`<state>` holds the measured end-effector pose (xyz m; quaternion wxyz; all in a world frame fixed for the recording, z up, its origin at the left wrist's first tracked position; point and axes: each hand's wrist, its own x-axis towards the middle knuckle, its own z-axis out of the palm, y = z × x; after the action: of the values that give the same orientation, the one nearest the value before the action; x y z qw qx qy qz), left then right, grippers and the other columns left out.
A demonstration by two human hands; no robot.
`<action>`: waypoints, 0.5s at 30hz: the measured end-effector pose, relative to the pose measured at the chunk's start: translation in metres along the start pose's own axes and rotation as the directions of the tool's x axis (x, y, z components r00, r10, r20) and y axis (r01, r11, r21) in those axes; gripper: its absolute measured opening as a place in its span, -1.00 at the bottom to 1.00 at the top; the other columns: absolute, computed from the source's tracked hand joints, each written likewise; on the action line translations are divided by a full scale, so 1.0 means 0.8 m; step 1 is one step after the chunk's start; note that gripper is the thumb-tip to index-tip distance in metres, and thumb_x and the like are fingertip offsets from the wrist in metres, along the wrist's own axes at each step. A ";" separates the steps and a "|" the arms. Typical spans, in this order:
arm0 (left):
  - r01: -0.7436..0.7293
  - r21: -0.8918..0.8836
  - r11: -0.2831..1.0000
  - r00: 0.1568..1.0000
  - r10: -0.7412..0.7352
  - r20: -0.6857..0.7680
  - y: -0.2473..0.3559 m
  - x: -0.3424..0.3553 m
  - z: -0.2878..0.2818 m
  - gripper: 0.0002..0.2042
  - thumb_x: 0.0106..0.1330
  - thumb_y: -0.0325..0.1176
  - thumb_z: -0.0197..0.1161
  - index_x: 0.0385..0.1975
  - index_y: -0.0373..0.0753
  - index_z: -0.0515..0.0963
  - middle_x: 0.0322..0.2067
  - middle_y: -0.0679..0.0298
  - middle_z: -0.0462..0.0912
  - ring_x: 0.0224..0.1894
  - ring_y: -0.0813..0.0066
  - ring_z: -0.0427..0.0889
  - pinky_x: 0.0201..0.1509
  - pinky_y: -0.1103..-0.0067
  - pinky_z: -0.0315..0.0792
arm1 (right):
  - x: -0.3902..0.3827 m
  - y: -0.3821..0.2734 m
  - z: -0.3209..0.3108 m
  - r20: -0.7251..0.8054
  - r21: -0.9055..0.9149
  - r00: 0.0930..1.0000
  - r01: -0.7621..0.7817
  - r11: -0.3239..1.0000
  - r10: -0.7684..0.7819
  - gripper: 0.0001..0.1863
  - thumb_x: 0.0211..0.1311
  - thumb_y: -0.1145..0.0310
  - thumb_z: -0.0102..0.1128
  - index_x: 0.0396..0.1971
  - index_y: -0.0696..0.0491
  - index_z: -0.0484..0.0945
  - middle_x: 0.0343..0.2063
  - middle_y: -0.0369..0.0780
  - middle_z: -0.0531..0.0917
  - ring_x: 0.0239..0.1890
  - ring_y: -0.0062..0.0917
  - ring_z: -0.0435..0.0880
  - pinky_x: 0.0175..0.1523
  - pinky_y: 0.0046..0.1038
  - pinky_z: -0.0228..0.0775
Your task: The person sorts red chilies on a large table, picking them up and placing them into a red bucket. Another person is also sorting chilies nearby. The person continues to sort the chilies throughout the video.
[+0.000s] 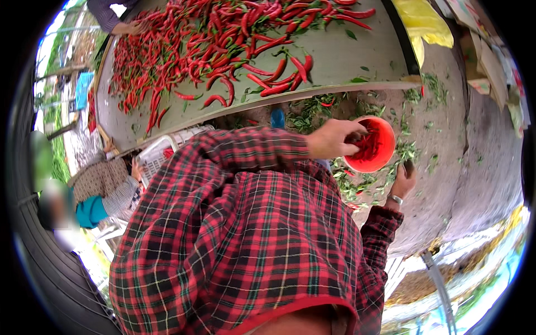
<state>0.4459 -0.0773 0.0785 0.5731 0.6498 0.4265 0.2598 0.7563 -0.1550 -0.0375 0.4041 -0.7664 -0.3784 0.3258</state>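
Observation:
My left hand reaches over the rim of a red bucket, its thumb and fingers parted above the red chillies inside. Whether a chilli lies between those fingers is hard to make out. Just outside the bucket, on its near right side, is my right hand, with a metal band on the wrist. Its fingers are curled together, with a dark patch at their tips, and what they hold, if anything, is hidden. Many more red chillies with green stems lie spread across the large pale table ahead.
Green leaves litter the ground around the bucket. A blue container stands below the table edge. At left, another person's striped sleeve shows beside a white basket; another's hand touches chillies at far left. Yellow plastic hangs at far right.

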 end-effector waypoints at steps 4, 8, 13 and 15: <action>-0.007 0.214 0.977 0.934 0.083 -0.348 -0.007 -0.069 -0.100 -0.64 0.03 -0.53 0.28 -0.10 -0.29 0.52 -0.23 0.14 0.63 -0.17 0.37 0.63 -0.04 0.50 0.50 | 0.027 -0.177 0.096 0.311 0.195 0.924 0.166 0.967 -0.221 -0.60 0.12 0.47 0.22 -0.01 0.26 0.48 -0.20 -0.15 0.66 -0.23 -0.52 0.63 -0.07 -0.51 0.47; 0.157 0.517 0.841 0.833 0.169 -0.528 -0.057 -0.091 -0.192 -0.59 0.00 -0.44 0.31 -0.07 -0.26 0.50 -0.20 0.10 0.58 -0.11 0.22 0.56 0.02 0.42 0.44 | 0.015 -0.312 0.226 0.631 -0.210 0.717 0.526 0.824 -0.296 -0.44 0.02 0.15 0.33 0.01 0.12 0.48 -0.31 -0.06 0.66 -0.28 -0.33 0.65 -0.11 -0.36 0.48; 0.349 0.692 0.633 0.917 -0.077 -0.392 -0.109 -0.065 -0.234 -0.27 -0.17 -0.24 0.37 0.16 -0.06 0.33 -0.12 0.11 0.52 0.00 0.08 0.44 0.06 0.28 0.41 | 0.007 -0.310 0.392 0.773 -0.493 0.628 0.683 0.540 -0.088 -0.20 -0.11 0.02 0.40 0.15 0.03 0.29 -0.25 0.04 0.59 -0.17 -0.07 0.60 -0.08 -0.15 0.47; 0.288 0.705 0.648 0.955 -0.142 -0.260 -0.110 -0.048 -0.247 -0.23 -0.19 -0.29 0.36 0.19 -0.07 0.28 -0.10 0.12 0.50 -0.01 0.04 0.43 0.07 0.27 0.38 | -0.019 -0.304 0.406 0.709 -0.515 0.678 0.686 0.513 -0.194 -0.16 -0.17 0.10 0.45 0.16 0.00 0.27 -0.17 0.07 0.53 -0.16 -0.02 0.59 -0.08 -0.15 0.48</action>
<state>0.2411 -0.0086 0.0399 0.2482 0.7431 0.6192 0.0538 0.4100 0.0476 0.0261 -0.0115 -0.5945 -0.7707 0.2293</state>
